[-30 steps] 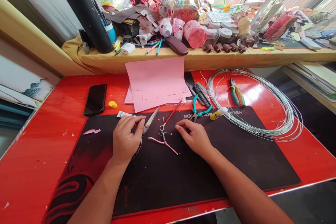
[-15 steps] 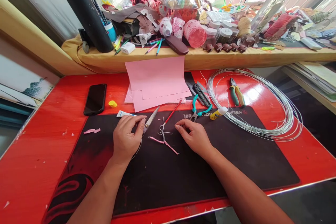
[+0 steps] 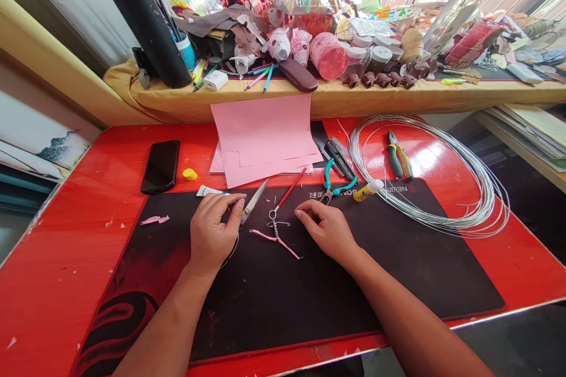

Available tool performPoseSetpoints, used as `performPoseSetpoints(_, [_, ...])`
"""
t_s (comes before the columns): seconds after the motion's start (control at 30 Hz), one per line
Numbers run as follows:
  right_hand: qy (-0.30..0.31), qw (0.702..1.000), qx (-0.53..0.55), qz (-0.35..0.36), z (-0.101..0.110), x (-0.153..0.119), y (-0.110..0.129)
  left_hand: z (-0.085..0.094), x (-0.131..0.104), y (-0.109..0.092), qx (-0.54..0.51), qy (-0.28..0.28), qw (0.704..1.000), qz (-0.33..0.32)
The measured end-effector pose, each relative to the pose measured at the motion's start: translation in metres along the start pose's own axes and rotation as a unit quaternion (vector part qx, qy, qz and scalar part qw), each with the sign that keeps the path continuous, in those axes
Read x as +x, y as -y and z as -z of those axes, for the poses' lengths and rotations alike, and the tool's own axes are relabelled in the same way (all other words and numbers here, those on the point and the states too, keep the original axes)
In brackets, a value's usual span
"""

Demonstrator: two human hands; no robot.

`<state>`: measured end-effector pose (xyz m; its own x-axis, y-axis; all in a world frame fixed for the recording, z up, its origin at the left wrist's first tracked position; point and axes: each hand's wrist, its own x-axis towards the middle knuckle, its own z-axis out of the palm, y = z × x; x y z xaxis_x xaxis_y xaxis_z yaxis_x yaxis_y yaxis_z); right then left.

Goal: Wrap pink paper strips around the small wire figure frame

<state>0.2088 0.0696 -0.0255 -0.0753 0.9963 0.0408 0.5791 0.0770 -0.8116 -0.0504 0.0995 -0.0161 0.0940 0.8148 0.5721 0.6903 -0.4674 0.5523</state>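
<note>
Silver wire, twisted into a small figure with two pink-covered legs, lay on the black mat, between the two hands. The left hand rested at its left side, over part of the scissors, whose blades came out beyond the fingers. The right hand rested at the other side, near the teal-handled pliers. Both hands were half curled, thumb close to forefinger — whether the tips were pressed together, or pinched something thin, I could not tell. One red stick pointed down to the ring of the figure — perhaps touching it. Pink paper lay behind, and the wire coil to the right.
</note>
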Motion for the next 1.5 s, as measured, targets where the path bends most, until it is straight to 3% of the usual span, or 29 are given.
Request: performPoseSetpoints(1.5, [0.006, 1.000, -0.025, 0.004, -0.0004, -0.0004, 0.0010, 0.0005, -0.0003, 0.0014, 0.002, 0.003, 1.000, 0.003])
